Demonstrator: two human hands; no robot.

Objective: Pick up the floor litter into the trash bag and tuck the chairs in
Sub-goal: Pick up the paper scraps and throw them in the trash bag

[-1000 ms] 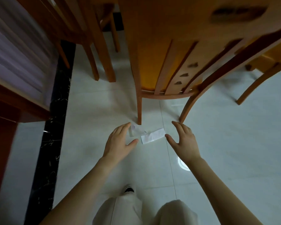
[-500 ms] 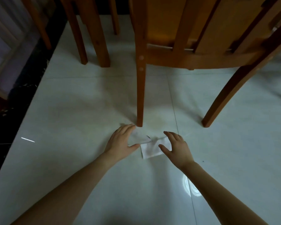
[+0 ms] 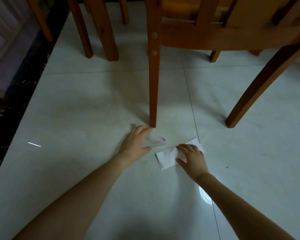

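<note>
My feed is dim and murky. A bright round glare spot (image 3: 205,196) gleams off the glossy floor (image 3: 87,104); a soft shadow darkens the bottom edge, and wide-angle distortion bends the chair legs (image 3: 153,87).

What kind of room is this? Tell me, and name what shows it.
Probably a home dining area. Several wooden chair legs stand close together on a glossy white tiled floor with a black marble border. Both hands press on litter beside the legs.
</note>
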